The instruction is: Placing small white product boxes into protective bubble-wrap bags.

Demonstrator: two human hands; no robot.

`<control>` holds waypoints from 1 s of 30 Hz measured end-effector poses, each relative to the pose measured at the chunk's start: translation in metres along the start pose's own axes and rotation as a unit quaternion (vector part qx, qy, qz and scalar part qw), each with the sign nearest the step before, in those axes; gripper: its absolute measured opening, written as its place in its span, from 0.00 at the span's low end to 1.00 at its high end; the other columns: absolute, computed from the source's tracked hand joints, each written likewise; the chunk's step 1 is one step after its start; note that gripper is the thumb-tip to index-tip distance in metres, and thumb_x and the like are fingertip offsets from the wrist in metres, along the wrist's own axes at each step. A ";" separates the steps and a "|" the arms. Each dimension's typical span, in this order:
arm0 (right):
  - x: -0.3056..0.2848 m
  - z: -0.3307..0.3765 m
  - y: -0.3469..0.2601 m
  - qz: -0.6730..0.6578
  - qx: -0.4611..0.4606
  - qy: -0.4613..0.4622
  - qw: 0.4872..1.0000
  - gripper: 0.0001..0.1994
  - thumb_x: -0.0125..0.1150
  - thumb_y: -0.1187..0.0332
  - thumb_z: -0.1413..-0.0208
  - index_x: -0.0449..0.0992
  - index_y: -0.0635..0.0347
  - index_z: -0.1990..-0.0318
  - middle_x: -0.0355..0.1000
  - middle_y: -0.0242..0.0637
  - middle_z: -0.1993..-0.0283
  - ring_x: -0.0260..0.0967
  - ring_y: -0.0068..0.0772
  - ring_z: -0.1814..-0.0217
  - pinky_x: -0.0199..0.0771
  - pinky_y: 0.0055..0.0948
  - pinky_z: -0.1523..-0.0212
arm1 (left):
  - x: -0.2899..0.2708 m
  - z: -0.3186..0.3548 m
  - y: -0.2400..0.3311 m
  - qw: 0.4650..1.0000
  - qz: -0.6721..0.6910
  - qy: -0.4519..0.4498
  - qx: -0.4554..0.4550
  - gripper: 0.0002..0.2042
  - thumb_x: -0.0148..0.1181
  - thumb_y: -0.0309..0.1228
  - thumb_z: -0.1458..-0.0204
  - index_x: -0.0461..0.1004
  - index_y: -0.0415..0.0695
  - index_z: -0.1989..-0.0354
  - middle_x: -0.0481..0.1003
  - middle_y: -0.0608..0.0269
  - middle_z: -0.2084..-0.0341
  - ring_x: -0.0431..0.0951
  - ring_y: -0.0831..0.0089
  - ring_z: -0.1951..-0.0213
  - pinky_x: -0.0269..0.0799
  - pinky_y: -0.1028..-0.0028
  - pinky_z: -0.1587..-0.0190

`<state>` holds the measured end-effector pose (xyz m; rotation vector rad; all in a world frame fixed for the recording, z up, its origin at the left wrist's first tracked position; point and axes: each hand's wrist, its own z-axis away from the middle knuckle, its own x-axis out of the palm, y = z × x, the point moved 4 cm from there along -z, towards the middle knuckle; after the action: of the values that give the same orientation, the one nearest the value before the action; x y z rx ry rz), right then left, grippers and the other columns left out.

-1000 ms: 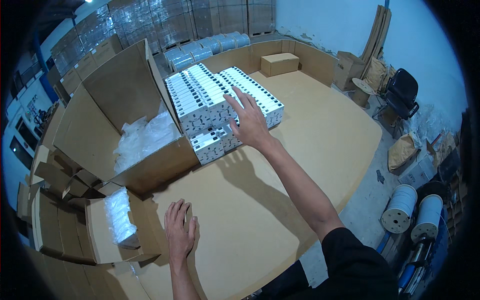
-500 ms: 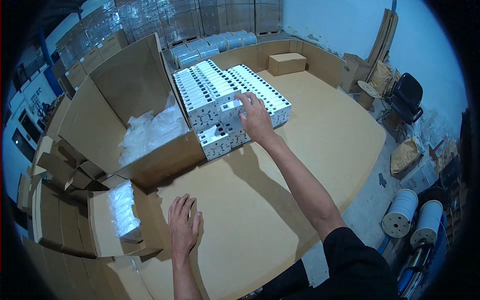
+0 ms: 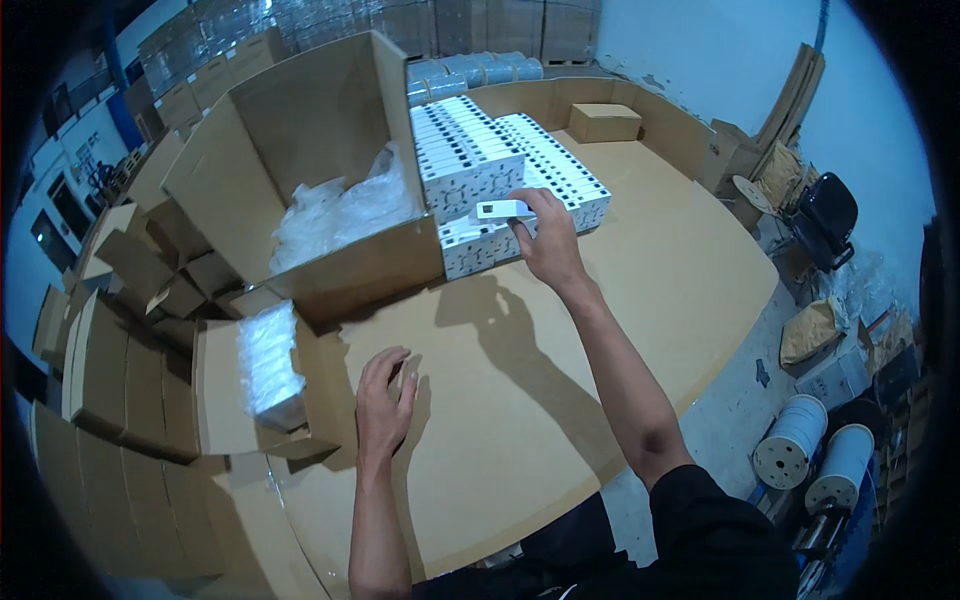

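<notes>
My right hand (image 3: 552,242) grips a slim white box (image 3: 502,209) between thumb and fingers, just in front of the stacked rows of white boxes (image 3: 468,178) with dark markings. Over the cardboard-topped table (image 3: 480,420), my left hand (image 3: 384,405) is open and holds nothing, its thumb apart from the fingers. To its left is a small open carton (image 3: 222,425) with a row of items in clear plastic wrap (image 3: 268,360). A large open carton (image 3: 370,280) stands left of the stack, with crumpled clear plastic bags (image 3: 345,215) inside.
A closed brown carton (image 3: 605,123) sits in the table's far corner, by a raised cardboard edge (image 3: 540,97). Folded cartons (image 3: 110,490) crowd the left side. Beyond the right edge are a black chair (image 3: 822,215) and white cable reels (image 3: 790,440) on the floor.
My right hand has pulled a white box off the stack and now holds it clear of the front. The view has shifted, and my left hand stays over the table.
</notes>
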<state>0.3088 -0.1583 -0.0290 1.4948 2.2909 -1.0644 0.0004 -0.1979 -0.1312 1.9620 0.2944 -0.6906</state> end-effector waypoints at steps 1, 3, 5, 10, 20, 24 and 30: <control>0.004 0.006 -0.007 -0.031 0.010 -0.022 0.999 0.17 0.65 0.80 0.50 0.74 0.58 0.52 0.73 0.43 0.53 0.71 0.51 0.49 0.71 0.43 0.50 | -0.002 -0.001 -0.003 0.995 0.092 0.009 -0.046 0.16 0.61 0.27 0.44 0.74 0.40 0.46 0.74 0.52 0.46 0.75 0.58 0.45 0.70 0.62 0.40; 0.013 0.022 -0.029 -0.075 0.024 -0.059 0.995 0.17 0.64 0.79 0.50 0.74 0.58 0.52 0.73 0.43 0.53 0.69 0.53 0.49 0.69 0.45 0.47 | -0.010 0.001 -0.003 0.995 0.079 0.024 -0.062 0.16 0.60 0.27 0.43 0.74 0.40 0.46 0.75 0.53 0.47 0.77 0.60 0.47 0.71 0.64 0.42; 0.025 0.038 -0.049 -0.089 0.020 -0.090 0.992 0.17 0.64 0.79 0.50 0.73 0.59 0.52 0.73 0.43 0.53 0.69 0.53 0.49 0.69 0.44 0.47 | -0.018 0.005 -0.006 0.994 0.064 0.039 -0.079 0.16 0.59 0.28 0.41 0.74 0.39 0.46 0.76 0.53 0.49 0.78 0.63 0.49 0.73 0.67 0.44; 0.045 0.071 -0.092 -0.119 0.037 -0.181 0.976 0.16 0.64 0.78 0.50 0.73 0.59 0.52 0.72 0.43 0.55 0.69 0.52 0.49 0.70 0.45 0.48 | -0.023 0.006 -0.024 0.961 0.214 0.052 -0.168 0.16 0.59 0.31 0.39 0.73 0.39 0.44 0.80 0.58 0.56 0.80 0.71 0.53 0.75 0.71 0.49; 0.071 0.108 -0.127 -0.128 -0.014 -0.236 0.963 0.17 0.65 0.78 0.52 0.74 0.56 0.53 0.72 0.41 0.55 0.70 0.51 0.51 0.72 0.45 0.50 | -0.027 0.002 -0.042 0.914 0.334 0.054 -0.224 0.15 0.48 0.40 0.31 0.74 0.43 0.48 0.80 0.60 0.73 0.81 0.75 0.70 0.76 0.76 0.66; 0.075 0.113 -0.121 -0.205 0.007 -0.234 0.950 0.17 0.65 0.78 0.52 0.75 0.57 0.53 0.73 0.42 0.56 0.71 0.53 0.53 0.73 0.44 0.53 | -0.026 -0.002 -0.041 0.913 0.330 0.067 -0.230 0.16 0.48 0.42 0.31 0.75 0.43 0.50 0.79 0.63 0.73 0.81 0.75 0.70 0.76 0.77 0.66; 0.081 0.118 -0.117 -0.308 0.054 -0.236 0.920 0.14 0.60 0.81 0.48 0.74 0.63 0.52 0.69 0.46 0.44 0.75 0.44 0.47 0.80 0.38 0.55 | -0.025 -0.005 -0.045 0.878 0.416 0.072 -0.225 0.15 0.55 0.34 0.34 0.70 0.41 0.43 0.76 0.57 0.54 0.80 0.73 0.56 0.79 0.75 0.55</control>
<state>0.1466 -0.2058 -0.1029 0.4242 2.3881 -1.5179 -0.0400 -0.1693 -0.1481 1.4780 -0.2884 0.0930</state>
